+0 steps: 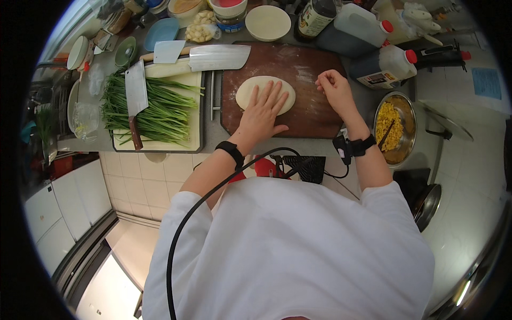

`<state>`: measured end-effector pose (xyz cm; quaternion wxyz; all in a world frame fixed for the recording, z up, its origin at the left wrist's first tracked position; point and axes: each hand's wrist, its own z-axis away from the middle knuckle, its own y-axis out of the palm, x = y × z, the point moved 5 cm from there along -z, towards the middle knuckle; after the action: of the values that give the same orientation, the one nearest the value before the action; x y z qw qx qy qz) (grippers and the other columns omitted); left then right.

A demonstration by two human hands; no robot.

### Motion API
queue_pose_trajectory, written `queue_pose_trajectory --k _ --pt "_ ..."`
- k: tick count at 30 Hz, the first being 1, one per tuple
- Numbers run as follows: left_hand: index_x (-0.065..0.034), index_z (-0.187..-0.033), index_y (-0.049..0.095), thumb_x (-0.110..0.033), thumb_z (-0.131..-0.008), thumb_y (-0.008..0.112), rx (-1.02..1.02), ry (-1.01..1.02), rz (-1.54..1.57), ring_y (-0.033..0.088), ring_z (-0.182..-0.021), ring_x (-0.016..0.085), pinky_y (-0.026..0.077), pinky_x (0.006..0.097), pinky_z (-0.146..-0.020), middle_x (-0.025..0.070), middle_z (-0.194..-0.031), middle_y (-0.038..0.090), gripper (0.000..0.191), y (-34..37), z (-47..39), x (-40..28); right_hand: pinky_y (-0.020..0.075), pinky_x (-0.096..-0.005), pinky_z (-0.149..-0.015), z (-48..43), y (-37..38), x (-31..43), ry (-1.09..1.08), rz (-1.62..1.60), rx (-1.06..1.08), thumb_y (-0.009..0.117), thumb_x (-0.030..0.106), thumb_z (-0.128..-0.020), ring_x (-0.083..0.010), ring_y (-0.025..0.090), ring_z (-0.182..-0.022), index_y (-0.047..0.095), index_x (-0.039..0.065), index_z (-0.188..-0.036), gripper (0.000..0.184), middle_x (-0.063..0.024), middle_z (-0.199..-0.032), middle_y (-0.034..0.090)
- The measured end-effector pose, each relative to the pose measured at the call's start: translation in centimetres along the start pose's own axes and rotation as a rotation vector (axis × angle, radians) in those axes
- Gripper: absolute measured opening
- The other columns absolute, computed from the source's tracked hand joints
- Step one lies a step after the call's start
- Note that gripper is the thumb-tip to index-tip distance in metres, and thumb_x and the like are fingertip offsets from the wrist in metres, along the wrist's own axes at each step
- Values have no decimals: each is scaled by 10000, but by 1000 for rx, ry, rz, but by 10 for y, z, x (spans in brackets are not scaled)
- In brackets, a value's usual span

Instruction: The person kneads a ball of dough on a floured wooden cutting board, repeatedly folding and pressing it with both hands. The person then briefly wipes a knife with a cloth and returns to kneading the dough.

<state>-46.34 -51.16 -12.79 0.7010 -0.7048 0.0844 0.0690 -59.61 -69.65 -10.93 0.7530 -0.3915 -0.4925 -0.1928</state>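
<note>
My left hand lies palm down on an oval slab of pale dough, its fingers spread and covering part of the top. The dough rests on a dark brown wooden board smudged with white flour. Over the board's right side hovers my right hand, apart from the dough. Its fingers are curled in towards the thumb, and nothing shows between them. A black strap circles each wrist.
Left, a cutting board holds green chives and a cleaver. A wider cleaver overlaps the brown board's edge. Right, a metal bowl contains yellow crumbly food. Jugs, a white bowl and peeled garlic stand behind.
</note>
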Motion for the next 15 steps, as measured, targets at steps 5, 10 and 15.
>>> queue_pose_trajectory --k 5,10,15 --pt "-10 -1519 278 -692 -820 569 17 -52 5 168 -1488 346 139 514 -1191 201 -1594 214 1018 6 -9 -10 517 -285 -715 8 10 10 -69 17 21 537 172 -978 -136 655 -768 599 -6 -941 192 -75 -851 693" --pt "28 -1511 259 -674 -807 605 -17 -54 74 160 -1490 345 137 508 -1193 208 -1598 190 1053 4 -10 -9 518 -283 -690 15 22 15 -63 -6 75 542 169 -975 -136 659 -755 604 -6 -929 191 -73 -849 699" --pt "26 -1515 240 -645 -799 642 15 -130 23 156 -1490 356 136 507 -1195 212 -1601 170 1060 1 9 35 514 -267 -657 28 36 22 -9 19 107 549 153 -968 -125 659 -750 610 -2 -930 171 -64 -849 697"
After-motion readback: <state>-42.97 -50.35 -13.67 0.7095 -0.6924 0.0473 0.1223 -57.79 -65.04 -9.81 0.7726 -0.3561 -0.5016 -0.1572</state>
